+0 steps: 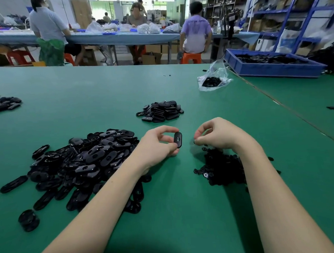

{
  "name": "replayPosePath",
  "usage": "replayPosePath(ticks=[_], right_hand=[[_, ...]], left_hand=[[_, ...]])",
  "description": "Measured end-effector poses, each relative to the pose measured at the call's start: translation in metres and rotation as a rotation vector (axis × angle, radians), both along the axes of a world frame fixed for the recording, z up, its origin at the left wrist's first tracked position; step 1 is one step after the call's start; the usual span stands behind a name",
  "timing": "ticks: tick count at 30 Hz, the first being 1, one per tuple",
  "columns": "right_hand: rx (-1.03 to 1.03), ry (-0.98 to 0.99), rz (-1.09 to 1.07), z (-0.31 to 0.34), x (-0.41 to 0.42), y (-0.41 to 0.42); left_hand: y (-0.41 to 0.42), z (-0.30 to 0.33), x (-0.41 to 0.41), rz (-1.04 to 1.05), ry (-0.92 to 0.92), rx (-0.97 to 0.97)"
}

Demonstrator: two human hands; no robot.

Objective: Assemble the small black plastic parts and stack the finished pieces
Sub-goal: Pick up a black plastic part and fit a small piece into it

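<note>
The left hand (159,144) pinches one oval black cover (178,139) upright between thumb and fingertips, its small hole turned toward the other hand; the right hand (217,136) hovers just beside it with fingers curled, apparently pinching a small round insert (195,142) at the fingertips, though that piece is too small to make out clearly; the two hands are near each other but the parts are not yet touching, so I judge this pairing is about to be pressed together.

Under and just behind the right wrist lies a heap of small round pieces (222,168); to the outside of the left forearm spreads a big loose pile of oval covers (83,165), which look unassembled; ahead of both hands sits a smaller heap (160,111), likely the finished pieces, laid roughly rather than in a neat stack.

Comparing the heaps, the task seems early: the waiting pile far outweighs the done one; a plastic bag of more parts (213,81) lies farther ahead of the right hand on the green table (186,212).
</note>
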State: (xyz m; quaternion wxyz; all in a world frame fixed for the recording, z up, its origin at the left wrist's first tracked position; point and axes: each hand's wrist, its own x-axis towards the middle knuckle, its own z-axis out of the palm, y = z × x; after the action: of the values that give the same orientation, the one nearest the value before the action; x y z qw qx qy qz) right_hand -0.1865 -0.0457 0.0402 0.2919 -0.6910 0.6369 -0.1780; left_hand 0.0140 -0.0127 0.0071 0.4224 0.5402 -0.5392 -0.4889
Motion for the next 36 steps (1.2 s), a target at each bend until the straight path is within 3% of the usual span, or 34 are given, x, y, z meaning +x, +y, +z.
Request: replayPosePath(ticks=[4,7,14,21,36], right_hand=[[0.015,-0.283,0.062,0.001,0.005,0.004],[0.032,-0.390,0.088,0.001,0.009,0.006],[0.027,-0.436,0.072,-0.004,0.020,0.005],[0.018,-0.455,0.025,-0.002,0.020,0.003],[0.038,-0.406,-0.063,-0.002,0.020,0.000]], left_hand=[[0.000,0.000,0.001,0.039,0.017,-0.027],[0.000,0.001,0.000,0.047,0.022,-0.050],[0.004,0.005,0.000,0.074,0.006,-0.096],[0.003,0.007,-0.001,0.053,0.220,-0.072],[0.003,0.006,-0.001,0.042,0.097,-0.112]])
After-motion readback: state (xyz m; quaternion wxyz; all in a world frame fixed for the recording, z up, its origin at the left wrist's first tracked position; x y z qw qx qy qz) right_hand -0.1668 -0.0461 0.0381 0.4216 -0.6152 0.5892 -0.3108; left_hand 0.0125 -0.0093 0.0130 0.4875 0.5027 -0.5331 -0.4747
